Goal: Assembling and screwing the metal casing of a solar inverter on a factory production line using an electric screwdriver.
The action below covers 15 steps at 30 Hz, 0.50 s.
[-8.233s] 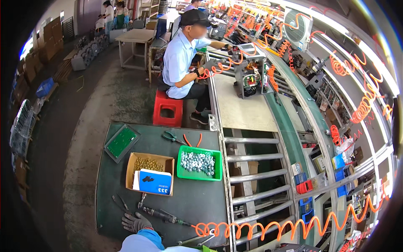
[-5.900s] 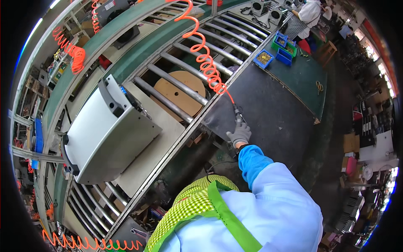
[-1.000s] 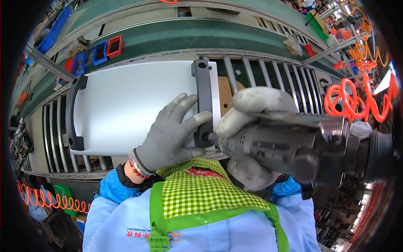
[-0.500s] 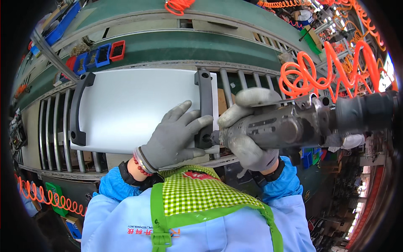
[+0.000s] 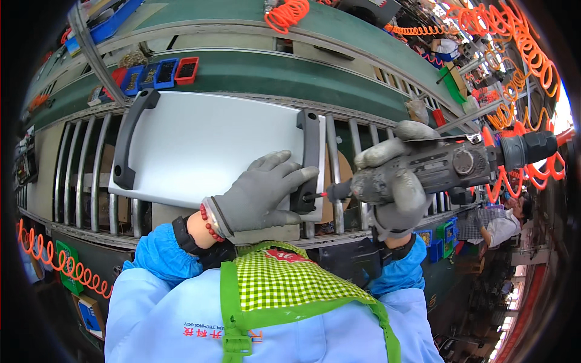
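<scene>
Left hand (image 5: 257, 196): grey knit glove, fingers spread and loosely curved, palm laid on the near right corner of the panel, fingertips touching the black handle there; it presses flat rather than clasping anything. Red bead bracelet (image 5: 207, 222) at the wrist, dark cuff below it, blue sleeve behind. Right hand (image 5: 396, 190): grey knit glove, fingers wrapped fully around the body of a pneumatic screwdriver (image 5: 445, 168), held level, nose pointing toward the person's left. Screwdriver: dark grey metal casing, worn and scuffed, round dial on the side, slim bit with a red collar at the tip, tip meeting the lower end of the right handle. Orange coiled air hose (image 5: 514, 175): springy plastic spiral, running from the rear of the tool. Panel (image 5: 209, 148): pale grey-white, smooth, matt, rectangular with rounded corners, lying flat on the roller conveyor directly ahead of the person's chest. Right handle (image 5: 310, 158) and left handle (image 5: 128, 144): black, bar-shaped, curved ends, one along each short edge of the panel. Roller conveyor (image 5: 82, 175): parallel bare metal tubes, green-painted side rail beyond. Small parts bins (image 5: 158, 71): blue and red plastic, open-topped, in a row on the green rail. Apron (image 5: 284, 290): green-and-white checked cloth with solid green straps, over a light blue jacket.
</scene>
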Each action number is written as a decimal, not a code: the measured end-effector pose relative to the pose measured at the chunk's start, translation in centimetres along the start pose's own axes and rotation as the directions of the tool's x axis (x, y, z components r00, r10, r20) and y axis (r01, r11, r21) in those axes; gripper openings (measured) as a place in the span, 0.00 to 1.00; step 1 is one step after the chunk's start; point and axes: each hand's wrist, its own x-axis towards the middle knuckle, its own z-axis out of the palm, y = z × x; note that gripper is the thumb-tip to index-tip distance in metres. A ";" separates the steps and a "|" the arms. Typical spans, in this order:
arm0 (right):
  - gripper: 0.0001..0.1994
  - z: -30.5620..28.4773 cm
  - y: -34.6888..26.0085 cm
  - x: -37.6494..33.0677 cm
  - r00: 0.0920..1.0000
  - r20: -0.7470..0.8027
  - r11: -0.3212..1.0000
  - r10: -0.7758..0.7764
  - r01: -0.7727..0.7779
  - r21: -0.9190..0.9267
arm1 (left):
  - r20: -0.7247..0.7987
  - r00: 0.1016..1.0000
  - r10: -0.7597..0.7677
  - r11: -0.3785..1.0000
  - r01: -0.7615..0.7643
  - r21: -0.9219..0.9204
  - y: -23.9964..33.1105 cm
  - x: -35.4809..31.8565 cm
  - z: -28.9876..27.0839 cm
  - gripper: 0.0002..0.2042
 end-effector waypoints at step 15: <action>0.23 0.6 0.2 7.4 0.964 -0.027 0.961 -0.264 0.265 0.075 | 0.073 0.997 0.008 0.989 -0.019 0.146 -1.4 2.0 -7.2 0.33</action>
